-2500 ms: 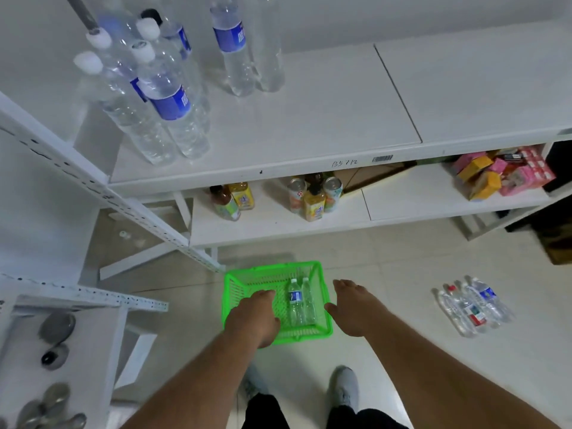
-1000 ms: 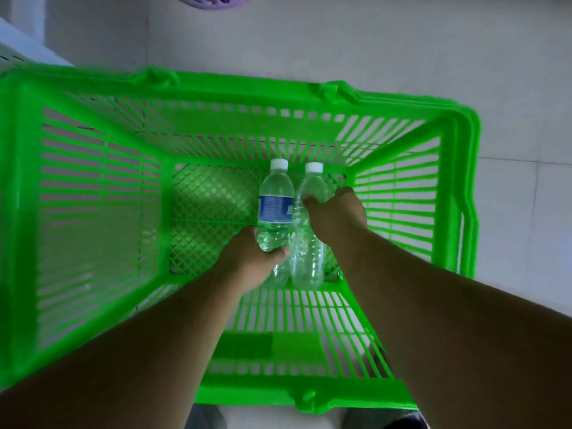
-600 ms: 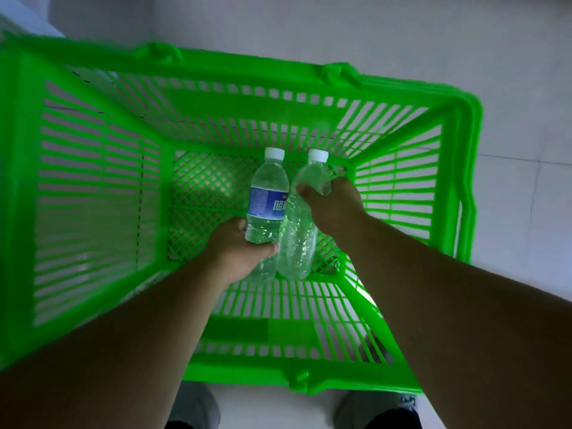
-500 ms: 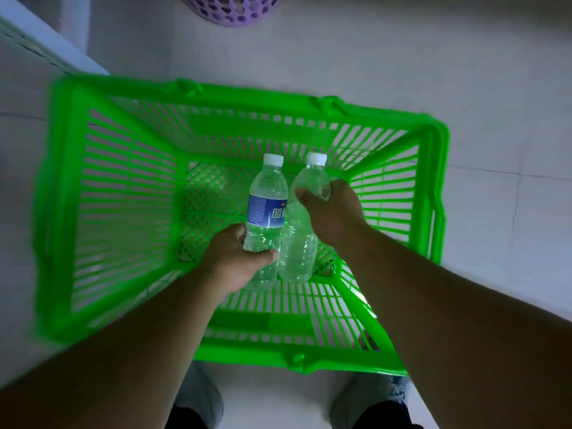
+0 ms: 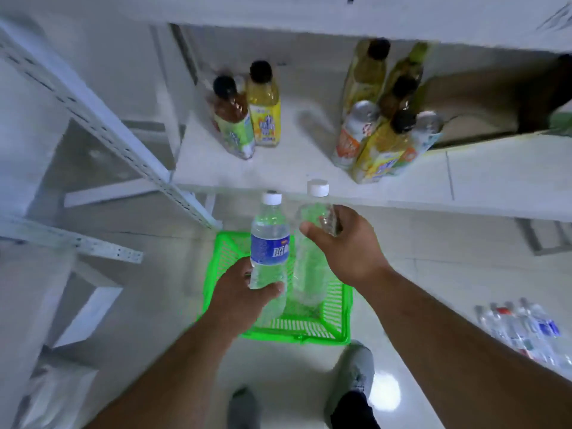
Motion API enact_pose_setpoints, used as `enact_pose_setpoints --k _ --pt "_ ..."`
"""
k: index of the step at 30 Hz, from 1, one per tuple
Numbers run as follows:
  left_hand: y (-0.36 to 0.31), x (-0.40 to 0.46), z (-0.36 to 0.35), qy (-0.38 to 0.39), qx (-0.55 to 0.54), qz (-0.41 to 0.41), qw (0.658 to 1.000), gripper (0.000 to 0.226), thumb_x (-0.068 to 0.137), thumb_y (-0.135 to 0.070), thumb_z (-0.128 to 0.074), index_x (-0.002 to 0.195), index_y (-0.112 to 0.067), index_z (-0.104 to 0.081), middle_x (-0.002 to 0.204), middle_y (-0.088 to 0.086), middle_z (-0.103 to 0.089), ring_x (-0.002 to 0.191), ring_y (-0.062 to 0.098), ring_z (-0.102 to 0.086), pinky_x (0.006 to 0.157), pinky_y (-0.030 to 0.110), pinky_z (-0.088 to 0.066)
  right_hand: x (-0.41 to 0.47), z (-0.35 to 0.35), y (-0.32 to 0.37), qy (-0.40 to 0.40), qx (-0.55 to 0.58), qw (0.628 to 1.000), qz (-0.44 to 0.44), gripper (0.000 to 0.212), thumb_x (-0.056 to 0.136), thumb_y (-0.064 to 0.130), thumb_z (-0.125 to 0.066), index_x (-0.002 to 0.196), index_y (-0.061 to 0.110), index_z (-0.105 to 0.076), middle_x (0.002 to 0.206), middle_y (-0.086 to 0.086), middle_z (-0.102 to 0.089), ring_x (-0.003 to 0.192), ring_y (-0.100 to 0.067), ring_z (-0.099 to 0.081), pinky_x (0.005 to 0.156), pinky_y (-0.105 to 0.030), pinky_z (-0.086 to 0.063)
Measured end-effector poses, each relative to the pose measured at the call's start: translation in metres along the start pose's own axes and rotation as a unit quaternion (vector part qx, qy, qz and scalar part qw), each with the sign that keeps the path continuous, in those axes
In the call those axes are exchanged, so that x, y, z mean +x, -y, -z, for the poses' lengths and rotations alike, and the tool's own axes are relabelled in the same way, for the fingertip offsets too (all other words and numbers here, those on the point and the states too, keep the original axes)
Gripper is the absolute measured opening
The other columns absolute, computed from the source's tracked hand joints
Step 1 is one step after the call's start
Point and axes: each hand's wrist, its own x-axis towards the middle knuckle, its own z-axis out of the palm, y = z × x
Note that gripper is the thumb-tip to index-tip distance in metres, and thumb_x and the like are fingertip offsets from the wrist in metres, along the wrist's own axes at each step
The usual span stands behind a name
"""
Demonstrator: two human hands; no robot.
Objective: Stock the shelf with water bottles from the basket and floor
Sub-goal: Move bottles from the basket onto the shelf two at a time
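The person stands over the green basket (image 5: 335, 311), which sits on the pale tiled floor (image 5: 433, 274) just in front of their grey shoes (image 5: 356, 370). Each hand holds one water bottle above the basket, both bottles upright with white caps pointing toward the shelf.

The left hand (image 5: 238, 300) has its grip closed around the lower half of the blue-labelled bottle (image 5: 270, 243), thumb across the front below the label. The right hand (image 5: 343, 246) has its grip wrapped around the upper body of the unlabelled clear bottle (image 5: 311, 274), fingers curled over its shoulder just under the cap. The two bottles are side by side, very close, though I cannot tell whether they touch.

Ahead, the low white shelf (image 5: 294, 168) carries two dark-capped drink bottles (image 5: 247, 113) at the left and a cluster of yellow drink bottles and cans (image 5: 383, 128) to the right, with bare shelf between the groups. A brown cardboard box (image 5: 483, 109) lies further right on the same shelf.

On the floor at the far right edge, well apart from the basket, lies a bunch of water bottles (image 5: 523, 329), blurred.
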Motion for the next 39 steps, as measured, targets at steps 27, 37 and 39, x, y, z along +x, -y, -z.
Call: enact_pose_setpoints --k 27,37,39 --pt "-0.274 -0.267 0.132 -0.051 -0.045 -0.235 0.97 0.038 0.074 -0.019 -0.083 0.099 -0.035 -0.059 0.097 -0.017 -0.069 0.085 -0.011 -0.06 0.074 0.017 -0.043 -0.222 0.252 0.301 -0.159 0.096 0.969 0.161 0.052 0.074 0.055 -0.077 0.116 0.027 -0.065 0.103 0.014 -0.073 0.095 -0.006 -0.069 0.091 -0.038 -0.055" --pt "-0.324 -0.252 0.092 -0.093 -0.095 -0.216 0.967 0.046 0.062 -0.03 -0.082 0.105 -0.027 -0.066 0.097 -0.007 -0.076 0.09 0.009 -0.072 0.086 0.034 -0.057 -0.175 0.306 0.307 -0.113 0.06 0.971 0.203 0.046 0.078 0.053 -0.076 0.112 0.025 -0.061 0.102 0.011 -0.071 0.093 -0.009 -0.068 0.086 -0.034 -0.055" --pt "-0.331 -0.246 0.091 -0.098 -0.106 -0.21 0.967 0.044 0.063 -0.026 -0.083 0.104 -0.026 -0.067 0.097 -0.006 -0.077 0.09 0.009 -0.072 0.083 0.033 -0.058 -0.164 0.309 0.311 -0.11 0.067 0.971 0.203 0.046 0.078 0.052 -0.077 0.112 0.026 -0.061 0.101 0.011 -0.071 0.092 -0.009 -0.068 0.085 -0.033 -0.055"
